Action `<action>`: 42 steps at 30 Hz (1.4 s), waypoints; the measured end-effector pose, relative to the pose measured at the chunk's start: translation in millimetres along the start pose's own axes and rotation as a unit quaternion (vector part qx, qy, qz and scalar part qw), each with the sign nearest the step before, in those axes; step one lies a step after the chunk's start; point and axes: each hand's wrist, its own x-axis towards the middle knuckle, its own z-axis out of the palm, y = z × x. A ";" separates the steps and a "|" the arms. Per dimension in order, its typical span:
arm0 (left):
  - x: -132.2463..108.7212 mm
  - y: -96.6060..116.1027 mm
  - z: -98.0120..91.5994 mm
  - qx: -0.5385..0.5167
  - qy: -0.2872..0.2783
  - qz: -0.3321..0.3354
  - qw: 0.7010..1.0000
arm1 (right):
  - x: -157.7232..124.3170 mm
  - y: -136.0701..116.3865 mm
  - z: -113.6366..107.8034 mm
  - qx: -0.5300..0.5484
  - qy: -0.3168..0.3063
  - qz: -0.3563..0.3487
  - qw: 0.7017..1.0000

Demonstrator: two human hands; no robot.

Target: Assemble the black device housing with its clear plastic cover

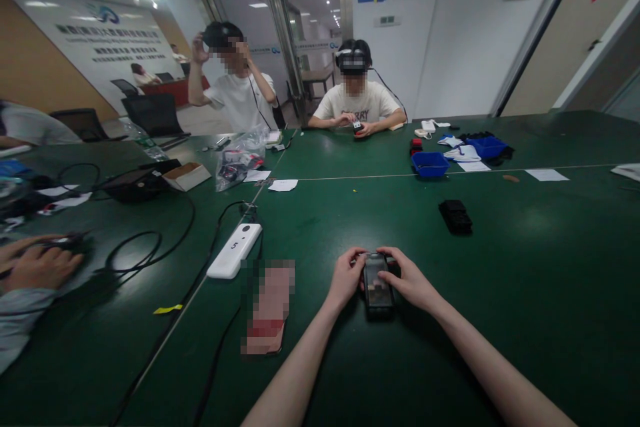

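Observation:
A small black box point(379, 285) with a glossy top face lies on the green table in front of me, its long side pointing away. My left hand point(349, 277) is curled around its far left corner, fingers bent against the edge. From the other side my right hand point(406, 278) grips the far right corner, with the thumb laid on the glossy top. What the box contains cannot be made out. Farther off to the right sits a black stacked block point(455, 216), apart from both hands.
Left of my arms are a pink phone-like slab point(270, 307), a white power bank point(235, 251) and a black cable point(220, 353). A blue tray point(430, 164) stands at the back right. Another person's hand point(45, 267) works at far left; two people in headsets are across the table.

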 end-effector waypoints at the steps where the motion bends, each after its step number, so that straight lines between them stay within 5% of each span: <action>1: -0.3 0.5 -0.2 -0.003 -0.002 -0.001 1.000 | 0.1 0.5 0.2 0.000 0.000 0.002 1.000; 19: -1.1 2.2 -3.0 0.036 0.004 0.029 0.999 | 1.3 9.5 3.8 0.079 0.027 0.082 0.993; 30: -2.6 5.6 -2.1 -0.009 0.026 0.029 0.999 | -4.4 7.0 11.4 0.007 0.064 0.050 0.997; 42: -1.6 8.8 1.6 -0.053 0.014 0.031 0.998 | -6.3 7.2 14.8 0.053 0.044 0.030 0.997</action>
